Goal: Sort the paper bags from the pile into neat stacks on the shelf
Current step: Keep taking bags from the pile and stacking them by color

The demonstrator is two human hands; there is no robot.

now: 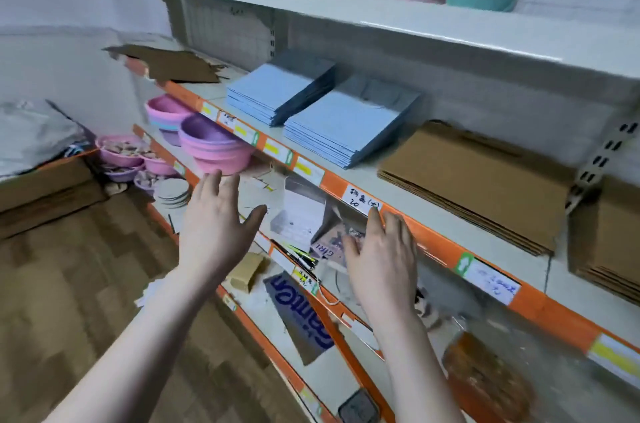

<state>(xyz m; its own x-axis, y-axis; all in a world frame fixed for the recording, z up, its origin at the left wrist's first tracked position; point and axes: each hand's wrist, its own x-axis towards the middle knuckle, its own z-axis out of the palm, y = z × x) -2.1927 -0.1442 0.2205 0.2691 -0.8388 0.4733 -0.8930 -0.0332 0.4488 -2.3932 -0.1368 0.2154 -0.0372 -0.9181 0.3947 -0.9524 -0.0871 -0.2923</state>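
Two stacks of flat blue paper bags (341,126) lie side by side on the middle shelf (408,232), the left stack (277,88) set further back. To their right lies a stack of brown paper bags (474,180), and another brown stack (613,242) sits at the far right. Loose brown bags (169,63) lie at the shelf's far left end. My left hand (216,218) hovers open below the shelf's orange edge, holding nothing. My right hand (381,249) is open too, its fingertips close to the orange edge under the white price label.
Pink and purple bowls (211,142) are stacked on the lower shelf at left. That lower shelf also holds papers, pens and a printed bag (332,242). A white upper shelf (346,10) overhangs the bag stacks. A cardboard box (45,187) stands at left on the wooden floor.
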